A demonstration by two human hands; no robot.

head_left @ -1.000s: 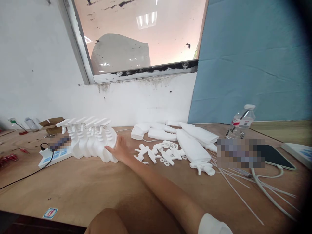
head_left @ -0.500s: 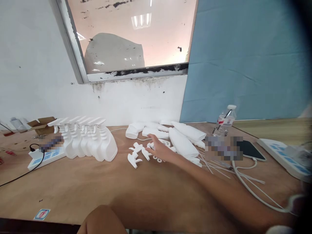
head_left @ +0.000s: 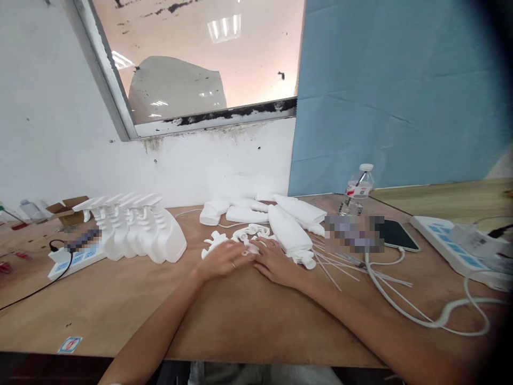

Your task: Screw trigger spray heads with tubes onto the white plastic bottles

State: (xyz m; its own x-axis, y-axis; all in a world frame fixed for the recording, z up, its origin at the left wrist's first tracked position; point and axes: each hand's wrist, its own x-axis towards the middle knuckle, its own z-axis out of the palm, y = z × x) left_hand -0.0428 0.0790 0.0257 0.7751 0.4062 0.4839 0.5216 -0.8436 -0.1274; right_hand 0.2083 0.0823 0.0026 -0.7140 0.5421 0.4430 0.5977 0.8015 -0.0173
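Observation:
My left hand [head_left: 224, 260] lies palm down over small white spray-trigger parts [head_left: 216, 239], its fingers stretched to the right. Close beside it, my right hand [head_left: 278, 262] rests palm down with fingers apart at the same heap, reaching over the loose white parts [head_left: 250, 231]. The fingertips of both hands nearly meet. A small white ring [head_left: 245, 253] shows at the left fingers. Neither hand visibly grips a part, though the undersides of the fingers are hidden. Behind the right hand lie several white bottles [head_left: 287, 227] on their sides.
Several white spray bottles [head_left: 132, 230] stand in a row at left, beside a power strip [head_left: 60, 266] and an open cardboard box [head_left: 70, 213]. On the right are thin white tubes [head_left: 340, 264], a clear water bottle [head_left: 358, 190], a phone [head_left: 398, 235], cables and another power strip [head_left: 452, 248].
My left hand has come up from the table's front edge to the small white parts. My right hand has drawn slightly back toward me, and the view has shifted a little.

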